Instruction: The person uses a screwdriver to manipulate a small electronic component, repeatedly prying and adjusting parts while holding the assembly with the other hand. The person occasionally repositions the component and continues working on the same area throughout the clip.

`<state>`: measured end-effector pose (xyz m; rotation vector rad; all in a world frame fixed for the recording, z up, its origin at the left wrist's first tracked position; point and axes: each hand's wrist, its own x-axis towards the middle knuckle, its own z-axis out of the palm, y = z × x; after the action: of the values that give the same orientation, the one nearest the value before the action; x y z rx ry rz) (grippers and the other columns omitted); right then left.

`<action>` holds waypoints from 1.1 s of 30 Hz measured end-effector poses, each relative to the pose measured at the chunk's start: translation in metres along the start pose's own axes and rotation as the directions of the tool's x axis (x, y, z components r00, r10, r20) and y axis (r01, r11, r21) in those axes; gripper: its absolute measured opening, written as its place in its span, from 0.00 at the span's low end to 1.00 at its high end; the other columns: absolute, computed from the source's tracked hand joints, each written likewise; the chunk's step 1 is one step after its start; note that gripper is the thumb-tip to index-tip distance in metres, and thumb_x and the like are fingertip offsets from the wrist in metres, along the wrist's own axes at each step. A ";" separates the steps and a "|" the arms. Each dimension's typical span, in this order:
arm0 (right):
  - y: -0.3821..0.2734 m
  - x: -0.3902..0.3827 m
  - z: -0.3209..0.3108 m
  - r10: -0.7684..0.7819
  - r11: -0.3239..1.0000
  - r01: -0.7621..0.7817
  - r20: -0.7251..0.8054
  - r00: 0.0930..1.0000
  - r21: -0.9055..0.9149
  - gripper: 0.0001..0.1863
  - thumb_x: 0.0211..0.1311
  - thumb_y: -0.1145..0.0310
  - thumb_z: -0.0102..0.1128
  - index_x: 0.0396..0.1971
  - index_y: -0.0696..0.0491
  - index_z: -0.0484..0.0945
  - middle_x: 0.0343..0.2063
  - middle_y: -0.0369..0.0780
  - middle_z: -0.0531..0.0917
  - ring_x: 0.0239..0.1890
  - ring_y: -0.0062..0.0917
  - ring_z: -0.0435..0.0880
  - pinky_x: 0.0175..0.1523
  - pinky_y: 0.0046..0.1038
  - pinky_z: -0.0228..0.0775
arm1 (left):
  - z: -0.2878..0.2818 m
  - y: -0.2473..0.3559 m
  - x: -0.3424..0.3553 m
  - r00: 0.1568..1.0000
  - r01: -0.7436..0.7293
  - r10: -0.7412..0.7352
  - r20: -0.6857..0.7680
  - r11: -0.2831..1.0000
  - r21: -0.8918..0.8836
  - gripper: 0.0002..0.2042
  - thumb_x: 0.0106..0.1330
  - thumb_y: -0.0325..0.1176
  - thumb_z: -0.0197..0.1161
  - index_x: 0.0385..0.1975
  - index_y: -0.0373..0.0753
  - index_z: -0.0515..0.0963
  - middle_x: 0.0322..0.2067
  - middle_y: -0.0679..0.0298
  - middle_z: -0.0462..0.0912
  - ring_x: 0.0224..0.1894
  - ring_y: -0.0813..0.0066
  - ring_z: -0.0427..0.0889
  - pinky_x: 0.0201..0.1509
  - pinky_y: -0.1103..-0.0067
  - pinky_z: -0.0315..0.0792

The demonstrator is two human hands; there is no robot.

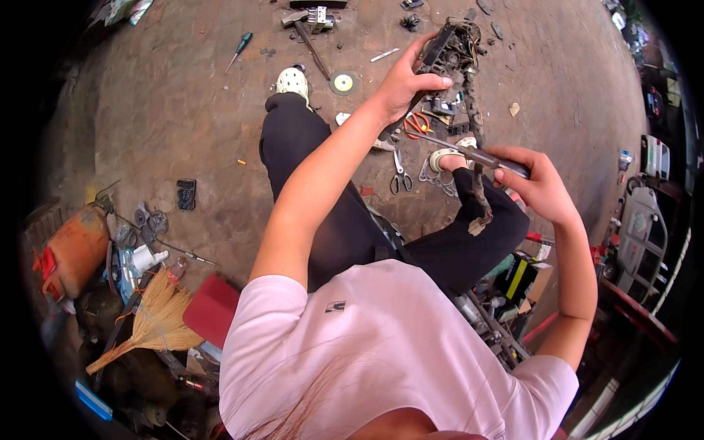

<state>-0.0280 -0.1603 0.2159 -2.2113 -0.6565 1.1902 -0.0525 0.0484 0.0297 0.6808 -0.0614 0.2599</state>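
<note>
My left hand grips a dirty black part with coloured wires, holding it up ahead of me with the thumb across its near side. From that part a grimy wrapped cable hangs down toward my right knee, its frayed end loose. In my right hand is a screwdriver, held by its dark handle. Its thin shaft points left, and the tip lies below the black part, seemingly apart from it. Beneath both hands, orange-handled pliers and scissors lie on the ground.
A hammer, a round disc and a green screwdriver lie on the paved ground. To my left are a straw broom, an orange tank and a red seat. Boxes and metal parts crowd my right side.
</note>
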 end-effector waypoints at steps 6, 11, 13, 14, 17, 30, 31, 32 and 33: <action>-0.007 -0.044 -0.027 0.048 0.999 -0.049 -0.229 0.972 -0.001 0.18 0.60 0.73 0.59 0.50 0.63 0.76 0.31 0.35 0.81 0.30 0.14 0.75 0.37 0.18 0.68 | -0.005 0.013 0.001 0.998 -0.018 0.012 -0.062 0.995 -0.098 0.40 0.51 0.21 0.65 0.67 0.37 0.55 0.52 0.59 0.74 0.51 0.72 0.77 0.55 0.76 0.73; -0.008 -0.049 -0.032 0.064 0.995 -0.085 -0.350 0.934 -0.045 0.19 0.62 0.66 0.59 0.51 0.59 0.77 0.27 0.31 0.80 0.22 0.08 0.68 0.24 0.14 0.55 | -0.006 0.014 0.000 0.998 -0.052 0.048 -0.040 0.994 -0.096 0.40 0.51 0.21 0.64 0.67 0.37 0.54 0.52 0.58 0.74 0.51 0.71 0.77 0.56 0.75 0.73; -0.010 -0.045 -0.029 0.064 0.995 -0.087 -0.336 0.940 -0.055 0.19 0.62 0.67 0.59 0.51 0.59 0.77 0.28 0.32 0.81 0.25 0.10 0.71 0.27 0.15 0.60 | -0.005 0.015 0.000 0.998 -0.051 0.047 -0.033 0.993 -0.108 0.39 0.51 0.21 0.64 0.66 0.37 0.55 0.52 0.58 0.74 0.51 0.71 0.77 0.56 0.75 0.72; -0.011 -0.042 -0.027 0.064 0.994 -0.088 -0.326 0.943 -0.059 0.19 0.62 0.68 0.59 0.51 0.60 0.77 0.29 0.33 0.81 0.26 0.11 0.73 0.28 0.15 0.63 | -0.006 0.014 0.000 0.998 -0.060 0.058 -0.027 0.993 -0.105 0.39 0.51 0.21 0.64 0.66 0.37 0.55 0.52 0.58 0.74 0.51 0.71 0.77 0.56 0.75 0.72; -0.011 -0.036 -0.019 -0.015 0.997 -0.013 -0.350 0.936 -0.079 0.18 0.63 0.70 0.59 0.51 0.61 0.76 0.32 0.35 0.81 0.32 0.14 0.77 0.37 0.19 0.70 | -0.009 0.011 0.003 0.996 -0.087 0.086 -0.009 0.991 -0.104 0.39 0.51 0.21 0.64 0.66 0.37 0.55 0.52 0.58 0.74 0.51 0.71 0.77 0.56 0.75 0.72; -0.025 -0.033 -0.007 0.015 0.996 -0.046 -0.370 0.929 -0.075 0.17 0.63 0.73 0.58 0.51 0.62 0.76 0.34 0.37 0.81 0.35 0.17 0.80 0.43 0.21 0.72 | -0.008 0.014 -0.001 0.993 -0.110 0.108 -0.048 0.994 -0.026 0.41 0.50 0.22 0.66 0.67 0.37 0.54 0.52 0.59 0.73 0.51 0.70 0.77 0.57 0.75 0.72; -0.025 -0.034 -0.006 0.002 0.995 -0.039 -0.372 0.928 -0.092 0.17 0.63 0.73 0.58 0.51 0.62 0.76 0.34 0.37 0.81 0.35 0.17 0.80 0.43 0.21 0.72 | -0.007 0.015 -0.002 0.992 -0.114 0.113 -0.051 0.993 -0.020 0.42 0.50 0.22 0.67 0.67 0.37 0.53 0.52 0.59 0.73 0.52 0.70 0.77 0.57 0.75 0.72; -0.025 -0.033 -0.006 -0.010 0.994 -0.032 -0.372 0.928 -0.107 0.17 0.63 0.73 0.58 0.51 0.62 0.76 0.34 0.37 0.81 0.35 0.17 0.80 0.43 0.21 0.72 | -0.006 0.016 -0.002 0.992 -0.117 0.116 -0.055 0.993 -0.013 0.42 0.50 0.23 0.67 0.67 0.38 0.53 0.52 0.59 0.73 0.52 0.70 0.76 0.57 0.75 0.72; -0.024 -0.033 -0.005 0.001 0.995 -0.039 -0.381 0.924 -0.091 0.17 0.63 0.73 0.58 0.51 0.63 0.76 0.33 0.37 0.81 0.35 0.17 0.80 0.43 0.21 0.72 | -0.004 0.019 -0.004 0.993 -0.099 0.098 -0.058 0.995 -0.008 0.42 0.49 0.23 0.67 0.67 0.38 0.54 0.53 0.59 0.73 0.53 0.70 0.75 0.58 0.74 0.71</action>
<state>-0.0438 -0.1646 0.2536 -2.4420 -0.5378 0.7133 -0.0609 0.0642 0.0374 0.6600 -0.0412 0.3739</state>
